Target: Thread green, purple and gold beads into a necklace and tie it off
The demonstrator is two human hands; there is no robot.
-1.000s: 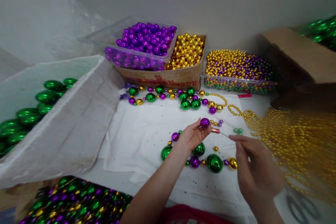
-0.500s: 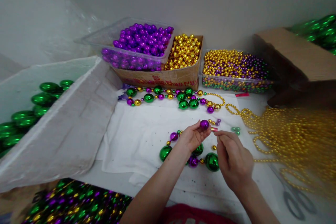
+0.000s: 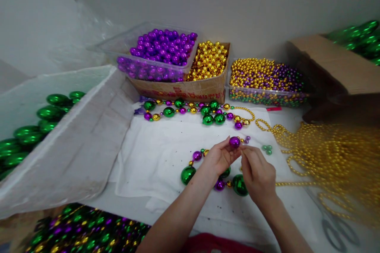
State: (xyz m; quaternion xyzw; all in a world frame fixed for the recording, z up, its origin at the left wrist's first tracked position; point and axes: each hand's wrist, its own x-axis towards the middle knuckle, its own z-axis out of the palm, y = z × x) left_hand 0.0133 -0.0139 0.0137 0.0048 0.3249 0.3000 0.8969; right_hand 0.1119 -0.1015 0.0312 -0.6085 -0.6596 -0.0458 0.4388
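My left hand [image 3: 220,157] pinches a purple bead [image 3: 234,142] between thumb and fingertips above a white cloth [image 3: 154,154]. My right hand [image 3: 257,172] is closed in a pinch right beside that bead; what it holds is hidden now. Under both hands lies a partly strung strand of green, purple and gold beads [image 3: 188,174]. A finished strand [image 3: 190,109] lies farther back on the cloth.
At the back stand a clear tub of purple beads [image 3: 160,47], a cardboard box of gold beads [image 3: 209,59] and a tub of small mixed beads [image 3: 265,77]. Gold bead strings [image 3: 329,158] pile at right, scissors [image 3: 338,231] below them. A white box of green beads [image 3: 44,114] sits left.
My right hand moved left from about a hand's width away, where it held a thin needle, until its fingertips meet the purple bead. My left hand stayed nearly still.
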